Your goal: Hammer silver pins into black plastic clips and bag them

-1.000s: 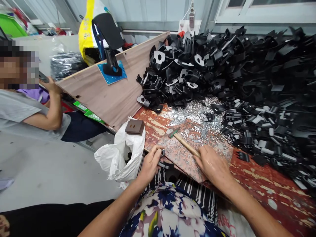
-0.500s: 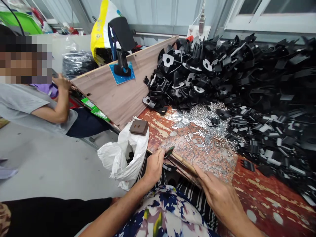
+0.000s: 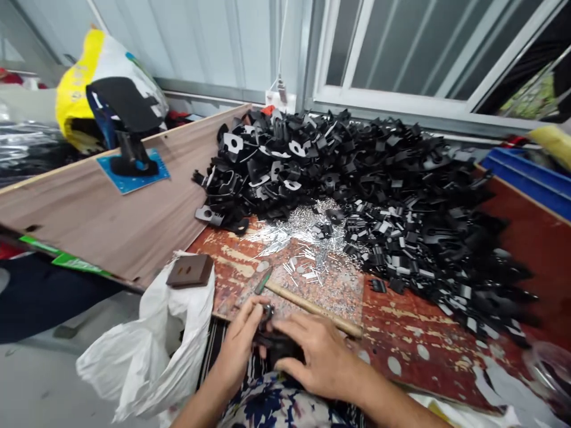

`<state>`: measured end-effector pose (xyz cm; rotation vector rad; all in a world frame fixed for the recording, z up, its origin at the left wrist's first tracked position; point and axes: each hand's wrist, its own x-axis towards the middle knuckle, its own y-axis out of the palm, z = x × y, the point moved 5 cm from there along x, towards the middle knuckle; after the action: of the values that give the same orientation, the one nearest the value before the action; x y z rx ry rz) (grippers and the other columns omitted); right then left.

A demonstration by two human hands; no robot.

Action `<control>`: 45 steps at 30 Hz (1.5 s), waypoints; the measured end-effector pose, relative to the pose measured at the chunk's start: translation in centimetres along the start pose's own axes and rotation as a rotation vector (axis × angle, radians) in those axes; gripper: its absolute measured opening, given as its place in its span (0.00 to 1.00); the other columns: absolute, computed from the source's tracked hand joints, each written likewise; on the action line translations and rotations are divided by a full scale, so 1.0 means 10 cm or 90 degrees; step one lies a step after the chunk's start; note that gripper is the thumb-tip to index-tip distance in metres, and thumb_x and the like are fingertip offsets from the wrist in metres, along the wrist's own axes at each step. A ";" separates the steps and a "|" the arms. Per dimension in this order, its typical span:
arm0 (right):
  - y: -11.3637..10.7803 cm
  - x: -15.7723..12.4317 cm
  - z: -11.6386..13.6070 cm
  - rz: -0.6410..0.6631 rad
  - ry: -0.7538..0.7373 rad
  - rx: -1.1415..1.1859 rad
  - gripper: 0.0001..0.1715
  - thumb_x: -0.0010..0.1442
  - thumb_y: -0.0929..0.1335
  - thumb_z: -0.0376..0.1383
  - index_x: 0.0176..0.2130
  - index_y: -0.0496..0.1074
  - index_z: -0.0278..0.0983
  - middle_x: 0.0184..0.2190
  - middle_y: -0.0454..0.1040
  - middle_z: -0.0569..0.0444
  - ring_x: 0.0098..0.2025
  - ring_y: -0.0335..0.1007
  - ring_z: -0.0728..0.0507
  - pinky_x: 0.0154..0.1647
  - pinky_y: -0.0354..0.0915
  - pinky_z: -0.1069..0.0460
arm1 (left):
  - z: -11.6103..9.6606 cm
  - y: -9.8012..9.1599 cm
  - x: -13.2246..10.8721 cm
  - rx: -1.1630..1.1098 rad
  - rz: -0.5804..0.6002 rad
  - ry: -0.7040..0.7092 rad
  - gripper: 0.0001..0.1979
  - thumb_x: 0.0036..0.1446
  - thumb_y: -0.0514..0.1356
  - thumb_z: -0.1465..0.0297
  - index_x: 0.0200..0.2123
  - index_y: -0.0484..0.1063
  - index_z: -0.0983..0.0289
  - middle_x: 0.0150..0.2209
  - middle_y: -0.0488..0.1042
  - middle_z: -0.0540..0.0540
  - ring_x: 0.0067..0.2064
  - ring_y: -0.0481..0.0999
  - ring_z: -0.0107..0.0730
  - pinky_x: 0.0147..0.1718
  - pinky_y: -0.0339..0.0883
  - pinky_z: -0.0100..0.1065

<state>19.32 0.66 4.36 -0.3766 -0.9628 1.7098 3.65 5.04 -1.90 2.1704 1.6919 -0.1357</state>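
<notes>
Close to my body, at the table's front edge, my left hand (image 3: 237, 342) pinches one end of a black plastic part (image 3: 282, 346). Curled over the other end of that part is my right hand (image 3: 323, 353). Much of the part is hidden by my fingers and slightly blurred, so its exact kind cannot be made out. Just beyond my hands a hammer (image 3: 314, 307) with a wooden handle and a greenish head lies on the speckled slab (image 3: 352, 288). Loose metal pins (image 3: 307, 264) are scattered past it.
A large heap of black plastic parts (image 3: 357, 160) covers the back of the red table (image 3: 401, 333). At left are a brown block (image 3: 190, 270) on a white sack (image 3: 147, 356), a wooden board (image 3: 147, 220) and a black stand (image 3: 131, 157) on a blue plate. A blue crate (image 3: 526, 178) stands right.
My right hand has let go of the hammer, which now lies on the slab, and has joined my left hand at the black plastic part. The view has turned right.
</notes>
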 end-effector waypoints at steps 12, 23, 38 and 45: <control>-1.91 -0.15 -1.42 -0.541 0.149 0.201 0.32 0.72 0.52 0.54 0.63 0.62 0.41 0.53 0.75 0.43 0.44 0.78 0.42 0.43 0.74 0.45 | 0.22 0.03 0.29 -0.040 0.059 -0.073 0.24 0.55 0.66 0.50 0.43 0.68 0.61 0.27 0.76 0.48 0.15 0.74 0.26 0.11 0.60 0.21; -1.40 1.51 -2.29 -0.263 0.356 -0.268 0.19 0.67 0.69 0.43 0.52 0.72 0.34 0.54 0.72 0.45 0.56 0.69 0.38 0.58 0.66 0.37 | 0.25 0.02 0.31 -0.053 0.061 -0.074 0.24 0.51 0.70 0.51 0.39 0.71 0.63 0.25 0.76 0.50 0.16 0.76 0.28 0.13 0.63 0.22; -0.60 0.49 -0.66 -0.093 -0.084 -0.122 0.18 0.67 0.61 0.29 0.41 0.78 0.45 0.40 0.81 0.60 0.44 0.76 0.47 0.47 0.72 0.52 | -0.15 0.36 0.32 -0.249 0.152 -0.199 0.24 0.59 0.64 0.52 0.54 0.72 0.58 0.43 0.78 0.60 0.36 0.80 0.43 0.22 0.72 0.33; -1.14 1.12 -1.69 -0.171 0.165 -0.237 0.18 0.67 0.63 0.28 0.54 0.72 0.30 0.54 0.74 0.38 0.57 0.70 0.37 0.60 0.64 0.39 | -0.12 0.16 0.22 -0.273 0.101 -0.155 0.14 0.57 0.67 0.58 0.31 0.76 0.62 0.42 0.77 0.56 0.36 0.75 0.34 0.35 0.72 0.34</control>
<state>33.84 18.78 4.83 -0.6633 -1.0832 1.2035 5.57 7.11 -1.10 1.8696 1.2719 0.0081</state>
